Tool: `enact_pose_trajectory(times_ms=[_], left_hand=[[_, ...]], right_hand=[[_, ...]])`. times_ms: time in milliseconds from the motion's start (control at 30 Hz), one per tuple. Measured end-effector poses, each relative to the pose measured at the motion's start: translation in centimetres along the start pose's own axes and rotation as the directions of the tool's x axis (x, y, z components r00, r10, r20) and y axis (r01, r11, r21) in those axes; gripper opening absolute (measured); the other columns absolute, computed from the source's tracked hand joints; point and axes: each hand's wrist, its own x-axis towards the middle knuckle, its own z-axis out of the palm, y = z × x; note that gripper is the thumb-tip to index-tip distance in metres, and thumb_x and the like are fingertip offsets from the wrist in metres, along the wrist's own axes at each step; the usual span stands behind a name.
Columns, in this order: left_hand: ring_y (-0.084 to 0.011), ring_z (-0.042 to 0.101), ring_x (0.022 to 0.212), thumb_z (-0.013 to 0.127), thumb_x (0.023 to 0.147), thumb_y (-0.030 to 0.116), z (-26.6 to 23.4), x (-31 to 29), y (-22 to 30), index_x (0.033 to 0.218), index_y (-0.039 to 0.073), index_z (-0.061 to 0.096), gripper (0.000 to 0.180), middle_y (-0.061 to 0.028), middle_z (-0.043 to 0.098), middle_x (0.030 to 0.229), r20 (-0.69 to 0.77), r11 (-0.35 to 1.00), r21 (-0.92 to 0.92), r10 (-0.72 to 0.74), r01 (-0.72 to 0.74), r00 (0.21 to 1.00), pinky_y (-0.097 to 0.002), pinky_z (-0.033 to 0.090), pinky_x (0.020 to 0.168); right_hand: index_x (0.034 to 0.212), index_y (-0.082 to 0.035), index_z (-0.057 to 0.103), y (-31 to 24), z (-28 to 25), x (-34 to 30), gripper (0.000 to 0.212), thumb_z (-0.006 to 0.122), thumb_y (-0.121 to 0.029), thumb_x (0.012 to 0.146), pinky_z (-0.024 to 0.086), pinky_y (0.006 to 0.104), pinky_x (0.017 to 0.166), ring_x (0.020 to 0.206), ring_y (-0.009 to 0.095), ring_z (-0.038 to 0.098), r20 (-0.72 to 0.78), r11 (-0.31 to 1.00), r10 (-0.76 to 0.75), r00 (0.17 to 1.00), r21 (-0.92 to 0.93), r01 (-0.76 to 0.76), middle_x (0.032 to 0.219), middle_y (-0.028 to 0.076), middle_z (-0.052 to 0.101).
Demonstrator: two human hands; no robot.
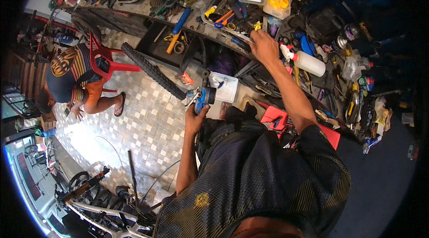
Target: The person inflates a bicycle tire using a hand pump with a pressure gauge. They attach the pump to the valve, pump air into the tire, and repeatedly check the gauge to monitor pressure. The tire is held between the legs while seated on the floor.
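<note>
Left hand (pixel 195 119) grips a blue bike part (pixel 203 95) at the tyre (pixel 152 70) end, fingers closed round it. Right hand (pixel 264 48) reaches far onto the cluttered tabletop (pixel 196 19), fingers narrow over small tools; can't tell if it holds one. White bottle (pixel 308 62) sits just right of that hand, yellow-handled pliers (pixel 223 18) left of it. To do this well, probably keep the left grip steady so the part doesn't swing while the right hand sorts. Another person sits far left by a red chair (pixel 107 59).

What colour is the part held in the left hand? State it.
Blue, with a black end: the bike part in the left hand, head view.
</note>
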Motion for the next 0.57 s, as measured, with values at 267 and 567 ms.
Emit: enact_pose_trajectory(times_ms=[267,567], left_hand=[[-0.0124,0.057,0.063,0.083,0.088,0.042,-0.9,-0.7,1.9,0.095,0.000,0.064,0.047,-0.0031,0.063,0.076,0.000,0.995,-0.067,-0.069,0.069,0.998,-0.0299,0.048,0.058],[-0.0151,0.063,0.073,0.082,0.089,0.042,-3.7,-0.8,0.3,0.111,-0.001,0.065,0.051,-0.0060,0.066,0.087,0.013,0.997,-0.017,-0.069,0.070,0.998,-0.0340,0.057,0.071]], right_hand=[[0.095,-0.010,0.061,-0.5,-0.6,1.0,0.020,0.075,-0.018,0.083,0.053,0.0483,0.077,0.099,0.032,0.064,-0.013,0.998,0.066,0.998,0.024,-0.065,0.093,0.009,0.062],[0.089,-0.009,0.066,-1.6,-2.8,4.1,0.027,0.080,-0.032,0.087,0.051,0.0484,0.078,0.098,0.033,0.065,0.011,0.989,0.142,0.990,0.042,-0.143,0.089,0.011,0.065]])
